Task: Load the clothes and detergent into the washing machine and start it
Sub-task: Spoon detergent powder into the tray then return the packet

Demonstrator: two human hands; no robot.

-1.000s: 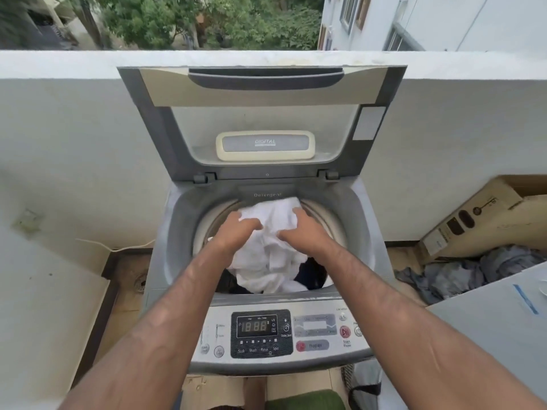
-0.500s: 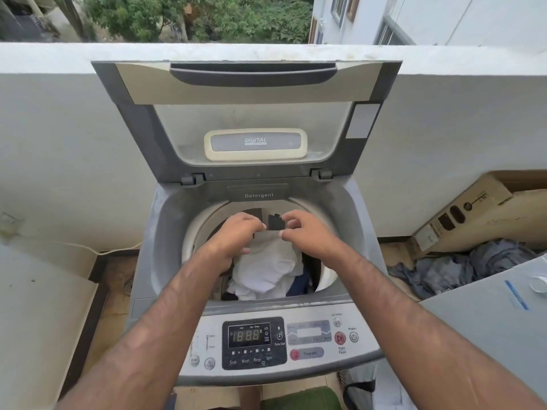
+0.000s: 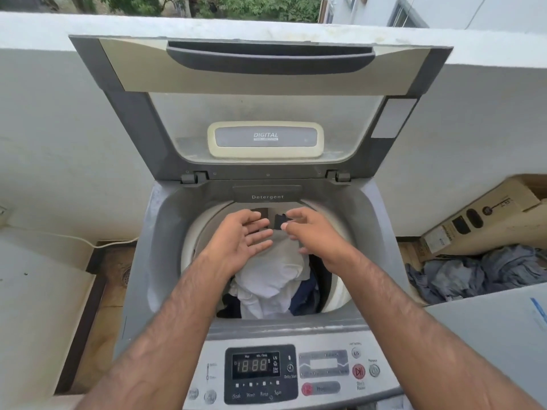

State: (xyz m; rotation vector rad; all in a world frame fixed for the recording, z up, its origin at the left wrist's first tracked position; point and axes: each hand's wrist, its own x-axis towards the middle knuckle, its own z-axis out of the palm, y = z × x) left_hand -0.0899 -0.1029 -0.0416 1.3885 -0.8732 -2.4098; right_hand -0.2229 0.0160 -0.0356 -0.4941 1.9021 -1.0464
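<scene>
Cardboard box (image 3: 485, 217) lying at right against the white parapet wall (image 3: 59, 128), crumpled grey cloth (image 3: 479, 273) beside it, trees (image 3: 236, 4) beyond

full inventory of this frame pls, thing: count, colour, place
washing machine: 1, grey, centre, lid raised
white cloth: 1, top of drum
dark clothes: count unclear, navy/black, beneath white cloth
detergent flap: 1, grey, rear rim
control panel: 1, display lit, front
cardboard box: 1, brown, right
grey clothes: pile, floor right
cable: 1, white, left
left hand: open, over drum
right hand: open, over drum
</scene>
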